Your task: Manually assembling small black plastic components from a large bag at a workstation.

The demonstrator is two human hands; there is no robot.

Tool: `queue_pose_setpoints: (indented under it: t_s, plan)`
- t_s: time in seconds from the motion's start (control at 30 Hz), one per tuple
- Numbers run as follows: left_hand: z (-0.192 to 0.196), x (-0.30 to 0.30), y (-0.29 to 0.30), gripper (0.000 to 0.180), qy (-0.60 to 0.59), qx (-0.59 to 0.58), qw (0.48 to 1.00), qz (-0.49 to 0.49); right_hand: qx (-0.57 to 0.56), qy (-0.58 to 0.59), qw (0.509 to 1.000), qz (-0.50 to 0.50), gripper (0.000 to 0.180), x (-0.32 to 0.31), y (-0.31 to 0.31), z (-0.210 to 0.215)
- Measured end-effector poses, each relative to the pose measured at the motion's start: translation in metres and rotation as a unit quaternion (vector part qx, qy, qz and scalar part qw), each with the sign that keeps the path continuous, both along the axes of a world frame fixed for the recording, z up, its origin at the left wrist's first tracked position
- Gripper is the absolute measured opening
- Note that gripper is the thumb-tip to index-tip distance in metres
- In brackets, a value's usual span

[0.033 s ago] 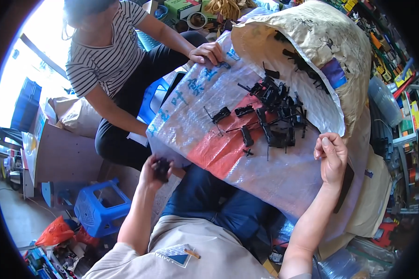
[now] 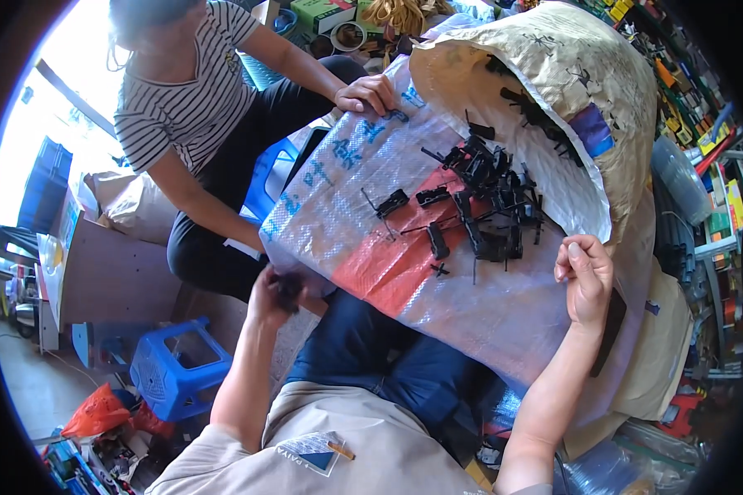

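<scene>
Left hand [image 2: 274, 290] closed on the woven sack's [image 2: 363, 231] lower edge; right hand [image 2: 586, 279] grips its right side, beside the black plastic parts [image 2: 483, 202].

Blue plastic stool [image 2: 177, 370] (floor, left); orange bag [image 2: 97, 410].

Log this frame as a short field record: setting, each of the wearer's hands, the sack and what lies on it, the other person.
setting: cluttered workshop, blue plastic stool on the floor
left hand: closed on a small dark object at the sack's lower edge
right hand: gripping the right edge of the woven sack
sack contents: black plastic parts spilled from its open mouth
other person: striped shirt, their hand on the sack's upper edge
</scene>
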State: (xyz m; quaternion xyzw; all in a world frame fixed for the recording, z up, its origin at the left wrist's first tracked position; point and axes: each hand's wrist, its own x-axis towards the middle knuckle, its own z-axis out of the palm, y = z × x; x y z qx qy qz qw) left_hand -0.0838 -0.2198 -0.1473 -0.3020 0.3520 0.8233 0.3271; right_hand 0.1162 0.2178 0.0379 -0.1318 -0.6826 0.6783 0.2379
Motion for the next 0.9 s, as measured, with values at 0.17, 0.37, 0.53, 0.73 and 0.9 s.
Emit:
queue_pose_setpoints:
  t_s: [0.17,0.37,0.53,0.73,0.9]
  plan:
    - [-0.018,-0.023,-0.003,0.067,0.011,-0.035,0.998,0.045,0.003,-0.016,1.0,-0.019,0.013,-0.001,0.001,-0.006]
    - [-0.017,-0.03,-0.014,0.078,0.007,-0.045,0.99,0.131,0.0,-0.02,1.0,-0.01,0.012,0.0,-0.006,0.002]
    - [-0.01,-0.007,-0.012,0.027,0.161,-0.13,0.939,-0.276,0.063,-0.075,0.993,-0.061,0.008,-0.009,-0.005,-0.015]
    - [0.144,0.031,0.035,0.04,0.357,-0.015,0.788,-0.502,0.331,-0.042,0.942,-0.034,0.012,-0.024,-0.028,-0.008]
    - [0.207,0.031,0.117,0.034,0.398,-0.093,0.735,-0.541,0.479,-0.028,0.877,-0.015,0.046,-0.032,-0.056,-0.015]
